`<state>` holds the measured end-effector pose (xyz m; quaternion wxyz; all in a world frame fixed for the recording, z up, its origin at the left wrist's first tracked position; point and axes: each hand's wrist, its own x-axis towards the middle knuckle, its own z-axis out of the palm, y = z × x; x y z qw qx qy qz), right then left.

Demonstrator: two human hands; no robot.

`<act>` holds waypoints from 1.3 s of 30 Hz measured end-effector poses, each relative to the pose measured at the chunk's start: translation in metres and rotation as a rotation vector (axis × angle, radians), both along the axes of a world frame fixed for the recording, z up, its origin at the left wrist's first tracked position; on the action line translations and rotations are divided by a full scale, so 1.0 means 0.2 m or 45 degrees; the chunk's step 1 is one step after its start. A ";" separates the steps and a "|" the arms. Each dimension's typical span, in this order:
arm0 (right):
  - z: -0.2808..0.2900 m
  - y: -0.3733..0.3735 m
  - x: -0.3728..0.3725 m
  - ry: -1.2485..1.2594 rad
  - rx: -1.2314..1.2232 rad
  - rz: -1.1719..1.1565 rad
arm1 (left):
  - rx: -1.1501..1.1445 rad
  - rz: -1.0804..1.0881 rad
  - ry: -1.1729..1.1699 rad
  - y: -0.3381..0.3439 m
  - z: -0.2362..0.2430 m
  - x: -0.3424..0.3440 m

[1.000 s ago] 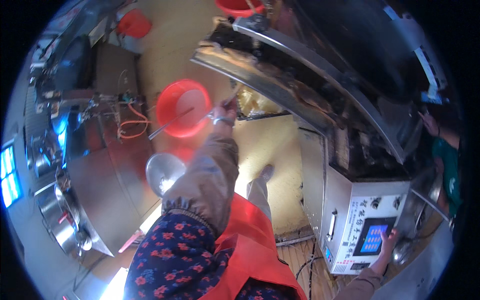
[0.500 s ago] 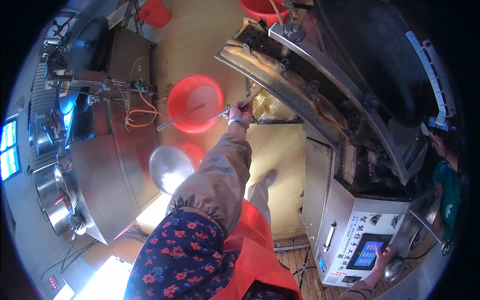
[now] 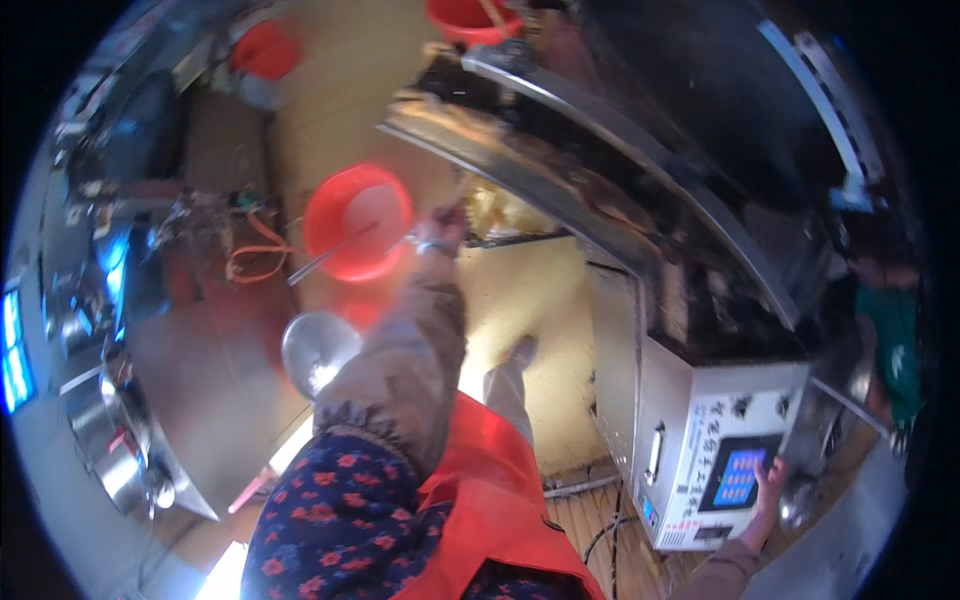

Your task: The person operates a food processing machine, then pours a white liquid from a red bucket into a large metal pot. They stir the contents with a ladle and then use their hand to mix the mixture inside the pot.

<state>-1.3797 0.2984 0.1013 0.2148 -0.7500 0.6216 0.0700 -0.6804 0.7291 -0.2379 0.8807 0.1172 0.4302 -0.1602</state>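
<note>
My left hand [image 3: 448, 226], blurred, reaches out beside the red basin [image 3: 317, 225] with its fingers closed around a long thin rod. One end of the rod points toward the basin. Another thin metal rod [image 3: 325, 258] leans across the basin's rim, and pale liquid lies inside. Beyond the hand, crumpled yellow material [image 3: 492, 210] shows beneath the machine's long curved trough. At lower right my right hand [image 3: 769, 484] has its fingers extended at the right edge of the lit touch screen [image 3: 740, 476] on the machine's white control panel. It holds nothing that I can see.
A round metal lid or bowl [image 3: 318, 350] stands beside my left forearm. Steel cabinets [image 3: 200, 370] line the left side. The heavy curved trough [image 3: 590, 180] and a large dark pan [image 3: 700, 100] fill the upper right. A person in green [image 3: 890, 350] is at far right.
The view has turned and blurred, so the basin and trough sit farther left and the panel higher. My left hand still grips the rod; my right hand stays at the screen, fingers more spread.
</note>
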 end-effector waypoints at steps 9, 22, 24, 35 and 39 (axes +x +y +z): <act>-0.01 0.08 0.08 -0.117 -0.069 -0.098 | -0.204 -0.235 -0.077 0.25 -0.48 0.21; 0.07 0.15 0.23 0.013 -0.098 -0.085 | -0.221 -0.235 -0.100 0.27 -0.66 0.28; 0.07 0.15 0.23 -0.004 -0.099 -0.109 | -0.261 -0.235 -0.072 0.28 -0.69 0.29; 0.08 0.16 0.27 0.082 -0.104 -0.169 | -0.218 -0.233 0.019 0.29 -0.61 0.29; 0.04 0.17 0.24 0.059 -0.210 -0.158 | -0.353 -0.248 0.014 0.28 -0.57 0.27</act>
